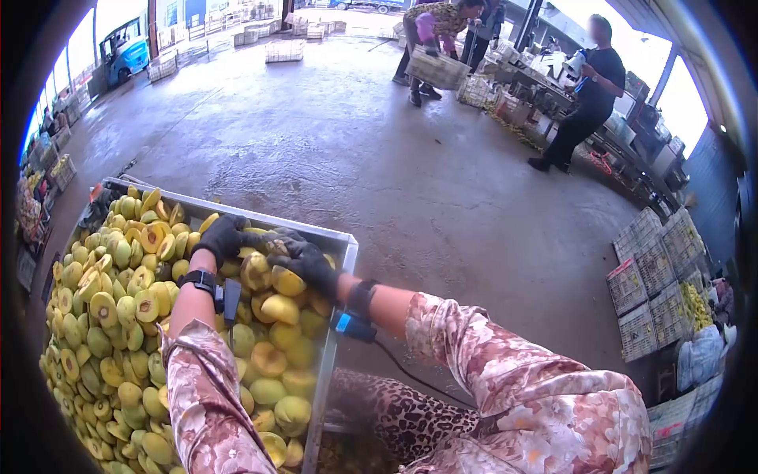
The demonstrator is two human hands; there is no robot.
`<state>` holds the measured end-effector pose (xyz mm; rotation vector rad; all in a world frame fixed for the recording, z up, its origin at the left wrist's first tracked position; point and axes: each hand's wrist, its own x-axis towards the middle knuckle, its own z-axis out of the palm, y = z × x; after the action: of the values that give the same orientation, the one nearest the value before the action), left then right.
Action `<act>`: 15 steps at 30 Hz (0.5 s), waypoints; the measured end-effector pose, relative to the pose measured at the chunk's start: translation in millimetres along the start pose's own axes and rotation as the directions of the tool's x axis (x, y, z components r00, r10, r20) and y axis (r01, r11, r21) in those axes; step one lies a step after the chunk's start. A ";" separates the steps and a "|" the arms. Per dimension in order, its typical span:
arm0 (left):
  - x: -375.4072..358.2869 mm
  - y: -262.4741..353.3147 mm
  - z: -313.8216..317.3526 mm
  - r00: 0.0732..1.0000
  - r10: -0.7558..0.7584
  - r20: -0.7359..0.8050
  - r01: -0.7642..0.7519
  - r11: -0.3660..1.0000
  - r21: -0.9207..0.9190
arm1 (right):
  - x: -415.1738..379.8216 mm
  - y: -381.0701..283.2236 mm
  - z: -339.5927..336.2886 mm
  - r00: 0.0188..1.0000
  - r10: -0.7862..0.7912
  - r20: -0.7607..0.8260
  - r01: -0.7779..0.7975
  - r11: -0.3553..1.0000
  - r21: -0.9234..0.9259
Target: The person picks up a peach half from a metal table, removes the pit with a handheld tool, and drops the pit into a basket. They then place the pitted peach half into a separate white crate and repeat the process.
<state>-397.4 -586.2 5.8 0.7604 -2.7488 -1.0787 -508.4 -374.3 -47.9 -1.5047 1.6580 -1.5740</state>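
Yellow-green halved fruits [103,308], several with brown hollows, fill a large metal-rimmed bin [332,237] at the lower left. My left hand [223,239], in a dark glove, is over the fruit near the bin's far edge, with a yellow piece beside its fingers. Close to its right, my right hand [304,259], also gloved, has its fingers bent around a fruit piece at the top of the heap. A dark strap with a small device [207,286] is on my left wrist, and another device [355,326] hangs at my right wrist.
Stacked crates [655,276] stand at the right, near a bag [700,355]. At the upper right, a person [588,95] stands beside machinery [545,79], and another person [438,24] bends with a crate [437,69]. A blue vehicle [126,51] is at the upper left.
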 end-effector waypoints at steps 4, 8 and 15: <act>12.8 -22.1 13.3 0.982 0.190 0.025 -0.191 0.978 0.079 | -10.2 -5.2 19.5 0.993 0.037 -0.116 -0.067 0.961 -0.267; 49.3 -79.5 15.9 0.833 0.542 0.115 -0.528 0.716 0.457 | -6.7 21.7 25.0 0.999 0.036 -0.022 -0.040 0.978 -0.207; -66.8 -26.9 -12.6 0.996 0.054 0.073 -0.087 0.806 0.585 | 12.0 -6.0 62.7 0.992 0.064 0.111 -0.034 0.968 -0.247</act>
<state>-324.7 -578.6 3.7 0.6724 -3.1522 -0.2007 -457.0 -411.8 -56.0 -1.6282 1.8590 -1.2649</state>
